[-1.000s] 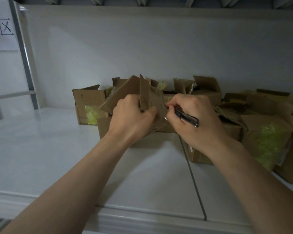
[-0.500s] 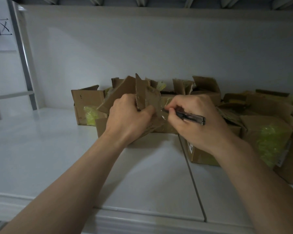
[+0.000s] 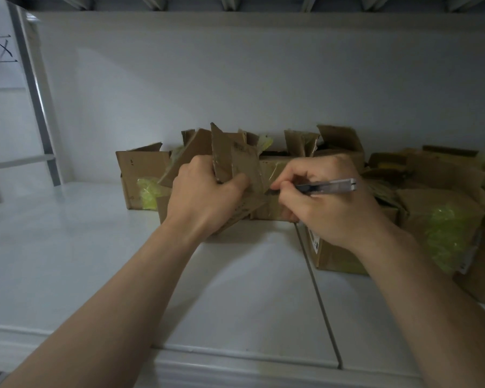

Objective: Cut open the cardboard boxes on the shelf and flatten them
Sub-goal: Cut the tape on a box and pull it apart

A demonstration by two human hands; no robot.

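A small brown cardboard box (image 3: 237,161) with its flaps splayed upward sits at the middle of the white shelf (image 3: 95,261). My left hand (image 3: 205,197) grips its flaps and left side. My right hand (image 3: 328,203) holds a slim grey utility knife (image 3: 328,186), handle pointing right, tip against the box's right side; the blade itself is hidden by my fingers. Behind it lies a taped box (image 3: 272,169).
More opened cardboard boxes stand along the back wall: one at left (image 3: 140,175) with yellow-green tape, several piled at right (image 3: 443,217) with yellow-green tape. A box with a label (image 3: 333,256) sits under my right wrist. A shelf seam (image 3: 319,298) runs forward. A metal upright (image 3: 37,93) stands at left.
My right hand has turned the knife so its handle lies more level and points further right. My left hand has kept its grip on the flaps and barely shifted.
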